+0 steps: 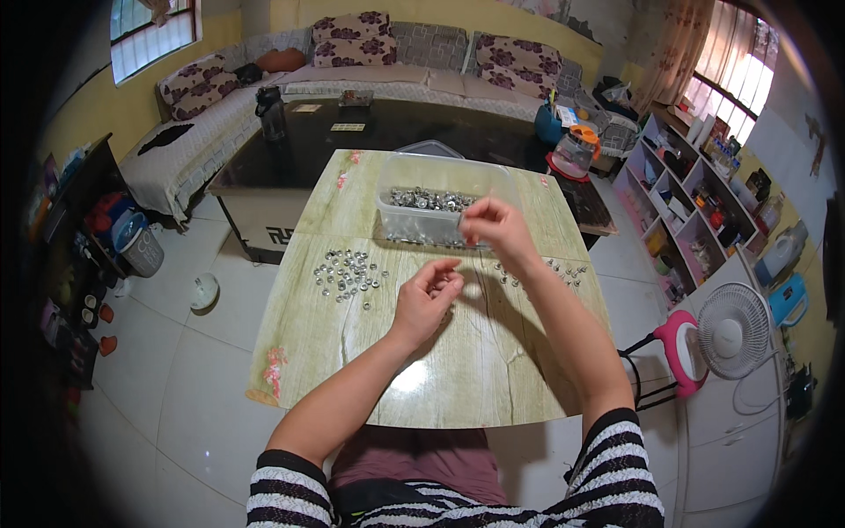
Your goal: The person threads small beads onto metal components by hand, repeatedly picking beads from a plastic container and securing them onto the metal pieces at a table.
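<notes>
On a marbled greenish table (pixel 352 370) lies a loose group of small round silver metal pieces (pixel 352 275), left of my hands. My left hand (pixel 427 304) hovers over the middle of the table, its fingers curled in toward the thumb; what they hold, if anything, is hidden. My right hand (pixel 499 231) is raised at the front right corner of a see-through plastic box (pixel 405 227), with thumb and forefinger pinched together. Whatever is in that pinch is too small to name. Many silver metal pieces (pixel 431 201) fill the box's bottom. More small metal pieces (pixel 568 271) lie right of my right forearm, which partly hides them.
Behind the table stands a dark low table (pixel 308 141) with a dark bottle (pixel 271 114) and an orange-lidded jar (pixel 576 150). A white fan (pixel 733 330) and a pink stool (pixel 678 354) are at the right, beside a shelf unit (pixel 682 202). A bin (pixel 141 246) stands on the left.
</notes>
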`<action>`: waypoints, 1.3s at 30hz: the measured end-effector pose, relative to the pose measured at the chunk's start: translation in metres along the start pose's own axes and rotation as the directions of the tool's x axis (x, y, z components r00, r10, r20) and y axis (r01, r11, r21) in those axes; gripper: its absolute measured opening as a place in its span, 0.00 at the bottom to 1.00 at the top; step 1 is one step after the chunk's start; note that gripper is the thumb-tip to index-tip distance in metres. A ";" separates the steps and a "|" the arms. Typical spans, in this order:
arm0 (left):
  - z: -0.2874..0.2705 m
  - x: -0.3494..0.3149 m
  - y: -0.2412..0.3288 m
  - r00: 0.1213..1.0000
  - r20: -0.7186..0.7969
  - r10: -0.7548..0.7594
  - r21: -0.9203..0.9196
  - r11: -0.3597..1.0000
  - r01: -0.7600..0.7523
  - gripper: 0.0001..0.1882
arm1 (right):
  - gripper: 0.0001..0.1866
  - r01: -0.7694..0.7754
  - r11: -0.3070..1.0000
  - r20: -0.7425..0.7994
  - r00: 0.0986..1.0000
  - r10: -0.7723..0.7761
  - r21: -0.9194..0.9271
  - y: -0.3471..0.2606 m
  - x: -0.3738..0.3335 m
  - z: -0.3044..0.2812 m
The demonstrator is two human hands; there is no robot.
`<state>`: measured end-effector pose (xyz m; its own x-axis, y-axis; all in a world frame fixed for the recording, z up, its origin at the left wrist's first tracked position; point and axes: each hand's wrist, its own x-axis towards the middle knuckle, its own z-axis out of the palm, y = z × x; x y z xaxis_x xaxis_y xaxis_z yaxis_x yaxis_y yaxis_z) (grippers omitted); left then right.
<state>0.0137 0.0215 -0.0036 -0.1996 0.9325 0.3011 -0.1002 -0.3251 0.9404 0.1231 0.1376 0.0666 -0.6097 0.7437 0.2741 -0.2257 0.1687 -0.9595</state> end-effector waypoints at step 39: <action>-0.005 -0.003 0.007 0.933 0.136 0.333 0.398 0.844 -0.359 0.13 | 0.09 -0.371 0.815 0.072 0.922 0.380 0.445 0.041 -0.086 0.017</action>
<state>0.0086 0.0156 0.0011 -0.0874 0.7830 0.6158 0.3746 -0.5470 0.7487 0.1534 0.0698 0.0043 -0.7025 0.7036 -0.1072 -0.2961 -0.4259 -0.8549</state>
